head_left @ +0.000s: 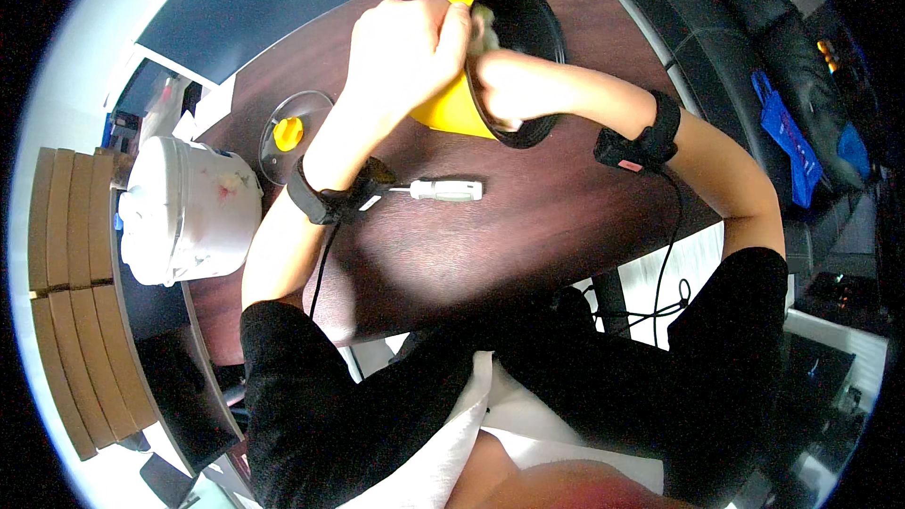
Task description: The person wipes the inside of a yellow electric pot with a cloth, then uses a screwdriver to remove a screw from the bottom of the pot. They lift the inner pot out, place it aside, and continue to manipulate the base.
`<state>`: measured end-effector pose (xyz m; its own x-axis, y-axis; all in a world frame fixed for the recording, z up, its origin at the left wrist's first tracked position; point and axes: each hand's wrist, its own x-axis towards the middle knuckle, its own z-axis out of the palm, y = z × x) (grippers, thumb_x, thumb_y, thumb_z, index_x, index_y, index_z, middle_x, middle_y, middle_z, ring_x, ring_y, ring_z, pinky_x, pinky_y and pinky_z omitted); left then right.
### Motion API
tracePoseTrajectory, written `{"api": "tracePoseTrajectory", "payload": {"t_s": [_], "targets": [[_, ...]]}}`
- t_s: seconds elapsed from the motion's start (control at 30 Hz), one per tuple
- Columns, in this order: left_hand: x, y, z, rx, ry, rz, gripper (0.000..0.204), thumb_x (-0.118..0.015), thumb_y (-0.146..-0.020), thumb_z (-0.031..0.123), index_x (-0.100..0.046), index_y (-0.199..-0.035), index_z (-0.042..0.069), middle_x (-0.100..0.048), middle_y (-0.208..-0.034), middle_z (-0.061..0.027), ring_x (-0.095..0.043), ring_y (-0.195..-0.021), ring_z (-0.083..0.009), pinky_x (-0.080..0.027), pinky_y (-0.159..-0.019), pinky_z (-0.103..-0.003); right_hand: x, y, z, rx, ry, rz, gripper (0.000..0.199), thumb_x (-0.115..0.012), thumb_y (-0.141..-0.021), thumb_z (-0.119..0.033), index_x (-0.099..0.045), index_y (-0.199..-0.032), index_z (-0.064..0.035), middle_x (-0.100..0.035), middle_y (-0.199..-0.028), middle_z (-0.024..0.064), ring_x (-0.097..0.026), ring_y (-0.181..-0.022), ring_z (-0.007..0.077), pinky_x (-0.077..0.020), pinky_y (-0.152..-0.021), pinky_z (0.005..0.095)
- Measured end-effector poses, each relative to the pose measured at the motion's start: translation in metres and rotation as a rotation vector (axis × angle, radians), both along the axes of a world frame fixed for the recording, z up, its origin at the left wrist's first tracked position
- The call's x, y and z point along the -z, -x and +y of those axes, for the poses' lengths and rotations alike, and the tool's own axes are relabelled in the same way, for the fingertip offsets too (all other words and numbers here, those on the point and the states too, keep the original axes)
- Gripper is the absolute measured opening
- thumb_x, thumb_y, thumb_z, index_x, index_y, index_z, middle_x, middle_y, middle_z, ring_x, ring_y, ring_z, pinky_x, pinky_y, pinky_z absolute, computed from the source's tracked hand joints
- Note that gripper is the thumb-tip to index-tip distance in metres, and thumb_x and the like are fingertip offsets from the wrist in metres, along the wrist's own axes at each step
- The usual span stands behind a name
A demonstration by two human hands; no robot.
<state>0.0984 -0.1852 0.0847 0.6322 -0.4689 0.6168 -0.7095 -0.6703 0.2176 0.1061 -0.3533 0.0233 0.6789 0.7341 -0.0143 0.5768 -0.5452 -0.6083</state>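
Note:
A yellow pot (451,111) with a black inside lies tipped on its side on the dark wooden table (528,226), its black rim (551,24) facing right. My left hand (401,47) grips the pot's upper edge. My right hand (500,85) reaches into the opening, closed on a pale cloth or sponge (485,21) pressed against the inner wall. Both wrists wear black bands with cables.
A white-handled tool (443,190) lies on the table near my left wrist. A glass lid with a yellow knob (287,132) rests at the left, beside a white appliance (189,212). A black chair (754,66) stands to the right.

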Motion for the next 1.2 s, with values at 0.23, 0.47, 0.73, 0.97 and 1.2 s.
{"api": "tracePoseTrajectory", "payload": {"t_s": [0.23, 0.47, 0.73, 0.97, 1.2], "targets": [[-0.001, -0.005, 0.001, 0.019, 0.094, 0.051, 0.040, -0.050, -0.092, 0.028, -0.060, -0.066, -0.001, -0.055, -0.059, -0.0223, -0.059, -0.057, -0.0386, -0.044, -0.054, -0.043, 0.008, -0.044, -0.025, -0.060, 0.348, -0.261, 0.021, -0.055, -0.078, -0.013, -0.064, -0.088, 0.0036, -0.064, -0.079, 0.0231, -0.064, -0.072, 0.0329, -0.0502, -0.063, 0.0397], [0.002, -0.002, 0.008, 0.016, 0.057, -0.015, 0.040, -0.050, -0.092, 0.028, -0.059, -0.066, -0.002, -0.055, -0.057, -0.0221, -0.058, -0.052, -0.0364, -0.043, -0.051, -0.041, 0.015, -0.033, 0.014, 0.099, -0.303, -0.020, 0.015, -0.054, -0.078, -0.004, -0.062, -0.084, 0.0070, -0.063, -0.078, 0.0239, -0.063, -0.077, 0.0345, -0.0497, -0.074, 0.0380], [0.000, -0.001, 0.011, -0.003, 0.093, 0.042, 0.042, -0.051, -0.093, 0.028, -0.058, -0.066, -0.002, -0.054, -0.055, -0.0207, -0.057, -0.049, -0.0342, -0.042, -0.050, -0.040, 0.017, -0.027, -0.009, -0.109, 0.356, -0.246, 0.017, -0.060, -0.074, -0.016, -0.067, -0.062, -0.0062, -0.063, -0.057, 0.0111, -0.065, -0.060, 0.0257, -0.0520, -0.056, 0.0371], [-0.003, -0.005, 0.009, -0.014, 0.036, 0.078, 0.039, -0.050, -0.091, 0.029, -0.065, -0.067, 0.002, -0.059, -0.061, -0.0198, -0.062, -0.060, -0.0363, -0.049, -0.058, -0.042, -0.004, -0.037, 0.011, 0.331, -0.314, -0.174, 0.018, -0.053, -0.085, -0.009, -0.062, -0.091, 0.0059, -0.064, -0.086, 0.0236, -0.064, -0.082, 0.0317, -0.0501, -0.070, 0.0363], [0.001, -0.008, 0.027, 0.016, 0.094, 0.189, 0.039, -0.048, -0.093, 0.028, -0.062, -0.069, 0.001, -0.058, -0.060, -0.0197, -0.061, -0.057, -0.0350, -0.047, -0.056, -0.040, 0.031, -0.016, -0.005, -0.278, -0.045, -0.327, 0.019, -0.056, -0.079, -0.015, -0.068, -0.088, -0.0030, -0.062, -0.065, 0.0117, -0.064, -0.063, 0.0212, -0.0506, -0.058, 0.0335]]}}
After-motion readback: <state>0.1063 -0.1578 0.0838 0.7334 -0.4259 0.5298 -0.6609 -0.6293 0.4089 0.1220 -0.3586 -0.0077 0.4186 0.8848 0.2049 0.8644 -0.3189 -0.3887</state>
